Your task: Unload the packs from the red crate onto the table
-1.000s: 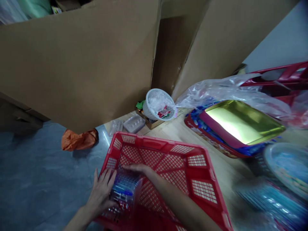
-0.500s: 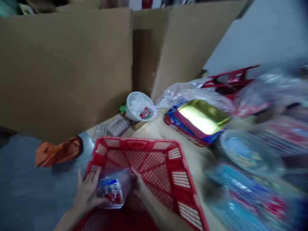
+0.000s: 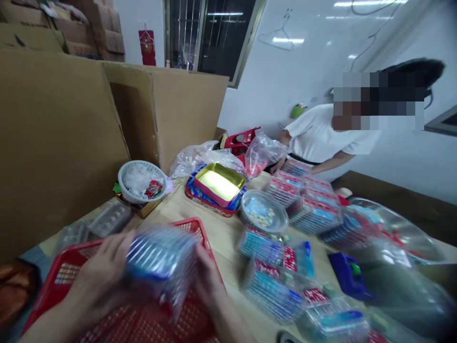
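Both closed: left hand [image 3: 98,281], right hand [image 3: 209,281], clasping blurred plastic pack [image 3: 160,259] over red basket [image 3: 67,257].

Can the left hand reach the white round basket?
Probably yes, once the left hand lets go of the clear pack. Only the red crate's rim and some low plastic trays lie between it and the white round basket.
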The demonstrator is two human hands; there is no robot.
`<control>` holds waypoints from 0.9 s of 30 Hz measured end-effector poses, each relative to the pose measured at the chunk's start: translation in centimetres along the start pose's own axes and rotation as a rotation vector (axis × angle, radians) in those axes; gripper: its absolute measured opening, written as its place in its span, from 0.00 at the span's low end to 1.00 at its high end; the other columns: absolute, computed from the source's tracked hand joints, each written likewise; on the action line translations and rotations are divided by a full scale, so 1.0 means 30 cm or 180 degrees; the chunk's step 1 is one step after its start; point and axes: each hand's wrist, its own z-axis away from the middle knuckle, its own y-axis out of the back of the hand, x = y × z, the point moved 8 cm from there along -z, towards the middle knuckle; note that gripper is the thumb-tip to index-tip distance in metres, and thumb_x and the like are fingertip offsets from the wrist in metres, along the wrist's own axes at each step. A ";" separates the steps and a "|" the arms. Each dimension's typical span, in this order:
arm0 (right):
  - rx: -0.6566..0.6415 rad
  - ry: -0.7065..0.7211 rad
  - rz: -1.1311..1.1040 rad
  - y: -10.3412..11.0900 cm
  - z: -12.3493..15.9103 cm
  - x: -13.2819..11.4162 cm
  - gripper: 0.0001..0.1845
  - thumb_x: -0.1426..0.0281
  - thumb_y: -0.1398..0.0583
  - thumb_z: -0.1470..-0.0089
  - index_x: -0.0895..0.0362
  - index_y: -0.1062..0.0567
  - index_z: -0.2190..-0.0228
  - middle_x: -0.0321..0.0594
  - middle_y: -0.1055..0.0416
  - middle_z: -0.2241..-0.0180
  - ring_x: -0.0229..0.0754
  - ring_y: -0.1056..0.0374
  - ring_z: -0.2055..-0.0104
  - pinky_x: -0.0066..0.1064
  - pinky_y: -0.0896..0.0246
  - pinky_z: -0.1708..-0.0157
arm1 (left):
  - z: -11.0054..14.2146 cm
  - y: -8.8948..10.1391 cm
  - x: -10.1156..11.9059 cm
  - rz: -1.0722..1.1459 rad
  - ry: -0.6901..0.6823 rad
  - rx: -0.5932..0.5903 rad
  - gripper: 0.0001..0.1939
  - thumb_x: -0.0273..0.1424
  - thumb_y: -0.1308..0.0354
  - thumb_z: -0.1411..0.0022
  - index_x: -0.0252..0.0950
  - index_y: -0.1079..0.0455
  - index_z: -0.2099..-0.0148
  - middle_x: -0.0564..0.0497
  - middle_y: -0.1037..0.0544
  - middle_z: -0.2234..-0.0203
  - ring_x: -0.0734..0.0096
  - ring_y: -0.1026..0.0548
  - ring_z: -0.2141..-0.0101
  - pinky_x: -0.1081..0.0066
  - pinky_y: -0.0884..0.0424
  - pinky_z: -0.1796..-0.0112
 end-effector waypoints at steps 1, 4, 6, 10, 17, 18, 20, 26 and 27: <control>0.0110 0.0179 -0.0060 0.036 0.006 -0.100 0.23 0.58 0.30 0.64 0.56 0.22 0.65 0.37 0.22 0.65 0.42 0.28 0.62 0.34 0.35 0.56 | -0.122 0.011 0.074 0.0027 -0.0270 -0.0067 0.48 0.52 0.39 0.52 0.31 0.52 0.38 0.34 0.32 0.49 0.45 0.33 0.50 0.55 0.32 0.53; 0.0615 0.0823 -0.0162 0.204 0.016 -0.345 0.18 0.56 0.33 0.59 0.54 0.22 0.67 0.34 0.22 0.71 0.42 0.27 0.65 0.37 0.34 0.55 | -0.458 -0.026 0.305 0.0223 -0.0989 -0.0485 0.52 0.57 0.39 0.58 0.27 0.48 0.41 0.35 0.32 0.51 0.48 0.33 0.52 0.55 0.34 0.52; 0.0995 0.0960 -0.0233 0.328 0.008 -0.419 0.21 0.52 0.36 0.55 0.53 0.23 0.63 0.36 0.21 0.68 0.45 0.27 0.61 0.42 0.36 0.52 | -0.622 -0.096 0.437 0.0337 -0.1409 -0.0754 0.48 0.55 0.37 0.58 0.28 0.44 0.44 0.37 0.31 0.53 0.50 0.32 0.53 0.58 0.33 0.54; 0.1364 0.1016 -0.0171 0.512 -0.059 -0.417 0.30 0.50 0.41 0.53 0.50 0.29 0.51 0.40 0.22 0.60 0.53 0.29 0.53 0.57 0.42 0.48 | -0.794 -0.339 0.594 0.0400 -0.2028 -0.1606 0.43 0.51 0.34 0.60 0.30 0.41 0.47 0.38 0.29 0.55 0.50 0.29 0.56 0.61 0.31 0.59; 0.1674 0.0662 -0.0190 0.755 -0.207 -0.225 0.32 0.49 0.44 0.53 0.50 0.32 0.48 0.43 0.25 0.54 0.56 0.31 0.52 0.60 0.40 0.51 | -0.821 -0.769 0.618 0.0472 -0.2152 -0.2765 0.37 0.46 0.32 0.59 0.33 0.38 0.50 0.43 0.27 0.55 0.54 0.27 0.57 0.64 0.30 0.60; 0.1719 0.0648 -0.0175 0.786 -0.223 -0.207 0.31 0.50 0.44 0.52 0.49 0.31 0.49 0.42 0.25 0.54 0.55 0.30 0.52 0.59 0.39 0.51 | -0.817 -0.809 0.605 0.0486 -0.2094 -0.2804 0.36 0.45 0.32 0.60 0.34 0.37 0.51 0.43 0.27 0.56 0.53 0.27 0.57 0.62 0.30 0.60; 0.1769 0.0545 -0.0197 0.842 -0.260 -0.174 0.29 0.51 0.43 0.53 0.49 0.30 0.51 0.41 0.24 0.57 0.54 0.30 0.53 0.57 0.38 0.51 | -0.809 -0.867 0.577 0.0553 -0.1951 -0.2787 0.36 0.43 0.30 0.63 0.35 0.36 0.52 0.42 0.26 0.56 0.50 0.28 0.56 0.60 0.31 0.59; 0.1824 0.0418 -0.0591 0.926 -0.372 -0.121 0.24 0.56 0.44 0.53 0.52 0.28 0.55 0.41 0.23 0.59 0.53 0.30 0.53 0.57 0.40 0.51 | -0.803 -0.937 0.533 0.0466 -0.1831 -0.2681 0.42 0.44 0.30 0.64 0.32 0.37 0.48 0.37 0.29 0.51 0.45 0.31 0.53 0.57 0.32 0.56; 0.1829 0.0427 -0.0648 0.927 -0.386 -0.120 0.24 0.56 0.45 0.53 0.52 0.28 0.55 0.41 0.24 0.58 0.54 0.30 0.53 0.57 0.40 0.51 | -0.803 -0.949 0.532 0.0403 -0.1841 -0.2710 0.42 0.44 0.31 0.63 0.31 0.37 0.47 0.36 0.29 0.51 0.46 0.31 0.53 0.57 0.32 0.55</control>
